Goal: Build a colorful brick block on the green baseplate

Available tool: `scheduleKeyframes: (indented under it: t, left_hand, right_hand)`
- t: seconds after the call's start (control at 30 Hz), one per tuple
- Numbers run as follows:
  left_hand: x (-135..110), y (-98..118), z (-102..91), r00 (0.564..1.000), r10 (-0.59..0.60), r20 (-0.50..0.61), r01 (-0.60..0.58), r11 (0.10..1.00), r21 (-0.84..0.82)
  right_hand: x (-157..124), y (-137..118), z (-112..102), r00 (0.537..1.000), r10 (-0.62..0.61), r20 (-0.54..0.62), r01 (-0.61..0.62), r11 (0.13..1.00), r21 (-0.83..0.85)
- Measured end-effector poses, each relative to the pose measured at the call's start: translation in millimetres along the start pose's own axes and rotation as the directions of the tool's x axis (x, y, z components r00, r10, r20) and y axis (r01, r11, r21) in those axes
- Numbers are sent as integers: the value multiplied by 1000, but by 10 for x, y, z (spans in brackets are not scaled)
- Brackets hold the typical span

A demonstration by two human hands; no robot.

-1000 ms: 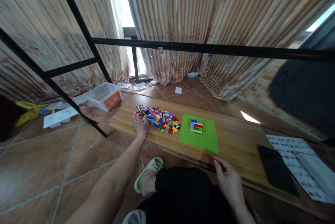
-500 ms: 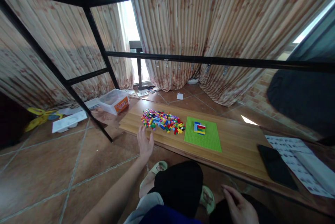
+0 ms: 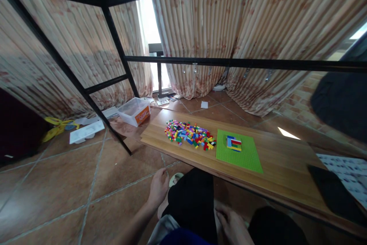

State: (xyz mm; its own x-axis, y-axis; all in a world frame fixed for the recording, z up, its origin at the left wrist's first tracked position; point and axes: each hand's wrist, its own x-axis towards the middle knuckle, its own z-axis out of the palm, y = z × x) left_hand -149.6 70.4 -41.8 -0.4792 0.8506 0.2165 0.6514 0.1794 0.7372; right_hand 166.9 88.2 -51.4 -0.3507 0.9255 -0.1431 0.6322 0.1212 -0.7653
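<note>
My left hand (image 3: 159, 185) hangs beside my left knee, below the near edge of the low wooden table. Its fingers are curled in, and no object shows in them. Over my lap is my right hand (image 3: 231, 223), fingers bent and pressed together; whatever may be between them is hidden. On the table lies a loose heap of small coloured toy bricks (image 3: 189, 135). To the right of the heap is a green baseplate (image 3: 246, 161), bearing a small square build of blue, red, white and yellow bricks (image 3: 234, 143).
The wooden table (image 3: 281, 161) carries a dark flat object (image 3: 332, 189) at its right, by a printed sheet (image 3: 346, 168). A clear plastic box (image 3: 130, 112) with an orange label stands left. A black metal frame (image 3: 229, 62) crosses in front of curtains.
My left hand has drawn back from the table's edge towards my knee, its spread fingers now curled. My right hand has shifted left over my lap. The view has turned slightly left.
</note>
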Motion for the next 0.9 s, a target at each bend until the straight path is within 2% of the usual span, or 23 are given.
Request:
scheduleKeyframes:
  t: [0.13, 0.2, 0.3, 0.4, 0.5, 0.6, 0.77, 0.9]
  left_hand:
    - [372, 348, 122, 984, 177, 24, -176, 984, -24]
    - [558, 534, 217, 970, 240, 33, -240, 971, -25]
    - [821, 771, 346, 948, 317, 40, -317, 948, 5]
    - [1062, 907, 465, 926, 376, 30, -377, 925, 57]
    - [1256, 927, 598, 909, 416, 30, -417, 906, 76]
    - [1366, 884, 723, 895, 444, 44, -447, 890, 91]
    - [1388, 840, 794, 876, 479, 62, -483, 870, 103]
    - [1370, 846, 773, 869, 485, 100, -494, 862, 110]
  right_hand:
    - [183, -221, -211, 983, 8, -182, -5, 1000, 19]
    - [369, -330, -339, 972, -34, -232, 36, 999, 5]
    - [788, -481, -503, 944, -62, -325, 50, 998, -45]
    - [1284, -605, -584, 905, -148, -400, 98, 985, -144]
    - [1683, -695, -565, 886, -201, -418, 95, 961, -260]
    - [1889, -740, -489, 884, -238, -401, 115, 945, -308]
    - [1962, -734, -374, 882, -295, -366, 165, 923, -346]
    - [1985, -725, -356, 895, -272, -353, 161, 936, -313]
